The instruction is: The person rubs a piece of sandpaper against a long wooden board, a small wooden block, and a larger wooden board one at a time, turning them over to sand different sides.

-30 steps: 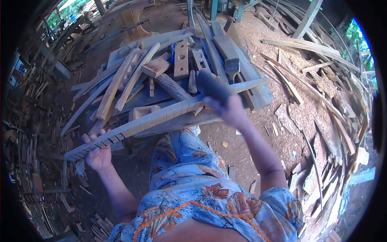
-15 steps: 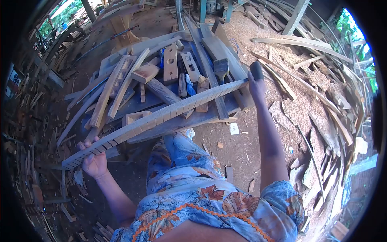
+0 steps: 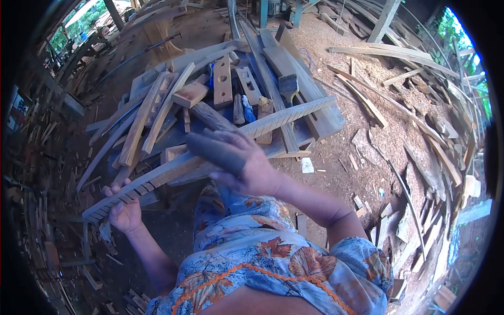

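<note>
Your left hand (image 3: 126,212) grips a long, slotted wooden strip (image 3: 160,176) near its lower left end, fingers curled over the far side and thumb pressed against the near side. That end juts past the table's left front corner. The strip runs on a slant across the front edge of the table (image 3: 170,135), rising to its other end above boards by the right edge; whether it rests on the tabletop, you cannot tell from here.

Your right hand (image 3: 257,165) is wrapped around a dark, elongated block (image 3: 215,152), slightly blurred, fingers spread along its far side and thumb on the near side. The block lies over the middle of the strip; how firmly they touch is unclear.

Beyond the strip, toward the back edge, the table is crowded: a wooden block with round holes (image 3: 222,81) at the middle, a brush (image 3: 288,86) with its dark bristles pointing away from you toward the right, and curved pieces on the left. On your near side, floor shows between the front edge and your body. Right of your forearm, dirt ground (image 3: 328,197) with scattered chips stretches toward piled offcuts.
</note>
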A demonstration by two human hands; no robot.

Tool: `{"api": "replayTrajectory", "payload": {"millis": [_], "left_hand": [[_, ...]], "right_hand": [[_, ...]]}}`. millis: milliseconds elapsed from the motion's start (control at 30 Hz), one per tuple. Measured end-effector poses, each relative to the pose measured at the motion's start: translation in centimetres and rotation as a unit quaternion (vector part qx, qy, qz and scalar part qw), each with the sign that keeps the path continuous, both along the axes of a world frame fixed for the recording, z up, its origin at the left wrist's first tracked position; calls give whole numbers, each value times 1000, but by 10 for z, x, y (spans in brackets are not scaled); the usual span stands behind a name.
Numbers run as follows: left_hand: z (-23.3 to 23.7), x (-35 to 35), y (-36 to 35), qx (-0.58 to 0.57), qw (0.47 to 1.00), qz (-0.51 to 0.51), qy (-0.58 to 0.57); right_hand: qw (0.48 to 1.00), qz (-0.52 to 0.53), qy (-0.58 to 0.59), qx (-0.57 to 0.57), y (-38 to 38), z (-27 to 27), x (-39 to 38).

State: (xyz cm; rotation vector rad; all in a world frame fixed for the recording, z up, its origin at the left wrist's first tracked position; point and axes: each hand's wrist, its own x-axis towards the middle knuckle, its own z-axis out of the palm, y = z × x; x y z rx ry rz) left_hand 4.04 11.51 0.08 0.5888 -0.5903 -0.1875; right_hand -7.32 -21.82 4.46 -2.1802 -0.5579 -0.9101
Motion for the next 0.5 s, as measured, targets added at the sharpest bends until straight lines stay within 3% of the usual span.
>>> {"api": "replayTrajectory", "payload": {"millis": [100, 167, 233, 267, 300, 367, 400, 467, 500], "left_hand": [[0, -1, -2, 3, 1000, 22, 21], [-1, 2, -6, 11, 999, 42, 30], [-4, 4, -5, 3, 999, 31, 40], [-5, 4, -5, -3, 999, 19, 50], [-6, 4, -6, -5, 999, 20, 50], [-6, 2, -5, -9, 993, 53, 109], [-4, 1, -5, -9, 993, 56, 108], [2, -2, -5, 17, 996, 50, 76], [7, -4, -8, 17, 996, 53, 74]], "right_hand": [[997, -73, 17, -13, -48, -18, 4], [979, -193, 60, 40, -98, -58, 9], [969, -149, 98, 173, -152, -80, 16], [927, -195, 155, 280, -169, -87, 12], [892, -262, 212, 302, -182, -77, 6], [895, -366, 146, 208, -234, -112, 13], [896, -364, 145, 209, -243, -110, 11], [794, -503, 277, 200, -254, -111, 12], [796, -499, 276, 201, -249, -110, 17]]}}
